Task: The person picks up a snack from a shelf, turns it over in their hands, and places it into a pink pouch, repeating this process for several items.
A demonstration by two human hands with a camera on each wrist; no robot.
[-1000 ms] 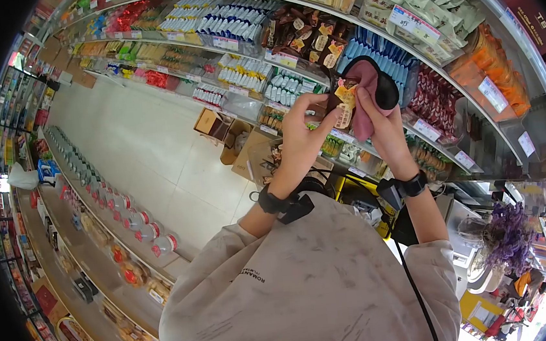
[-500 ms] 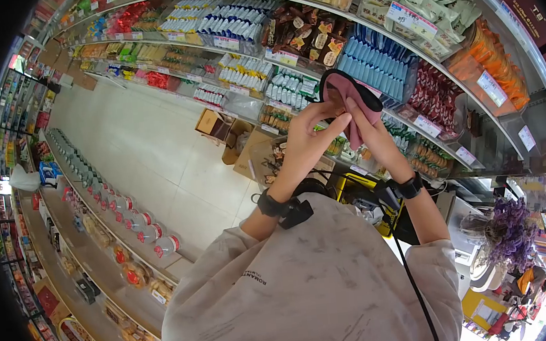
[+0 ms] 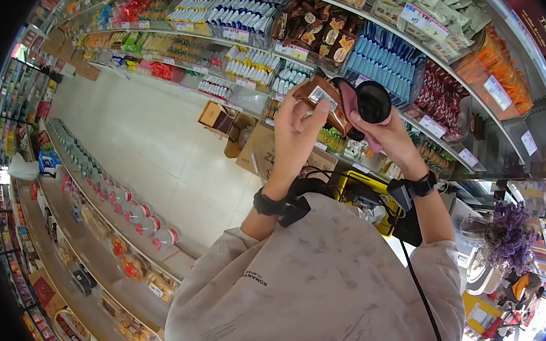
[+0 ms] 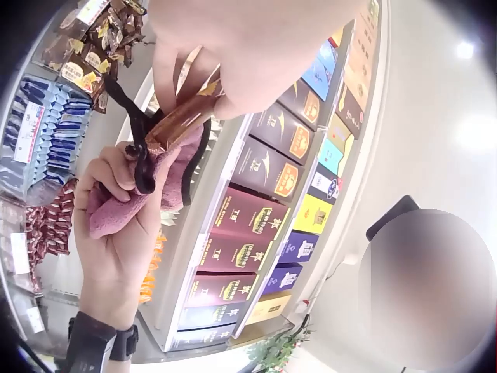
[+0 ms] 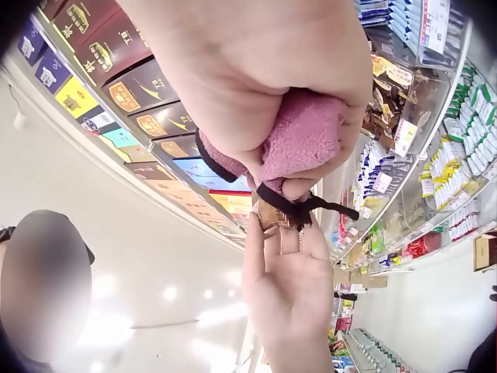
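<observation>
My left hand (image 3: 300,113) pinches a small brown snack packet (image 3: 318,97) by its edge, held up in front of the shelves. My right hand (image 3: 381,134) grips a pink cloth with a black trim (image 3: 371,101) and presses it against the packet's right side. In the left wrist view the left hand's fingers (image 4: 203,74) hold the gold-brown packet (image 4: 180,120), with the right hand (image 4: 124,233) bunching the pink cloth (image 4: 116,208) just below. In the right wrist view the cloth (image 5: 304,138) fills the right hand (image 5: 256,85), and the left hand (image 5: 289,289) holds the packet (image 5: 272,217) beneath it.
Shelves of packaged snacks (image 3: 380,57) rise right behind the hands. Open cardboard boxes (image 3: 230,125) stand on the pale aisle floor (image 3: 134,137) at the left. A shelf of bottles (image 3: 117,203) runs along the left side. A yellow basket (image 3: 366,201) sits below the wrists.
The packet has been turned: its yellow-printed face showed a second ago, now a brown side with a white label shows. Both hands stayed together and moved slightly up, the cloth still against the packet.
</observation>
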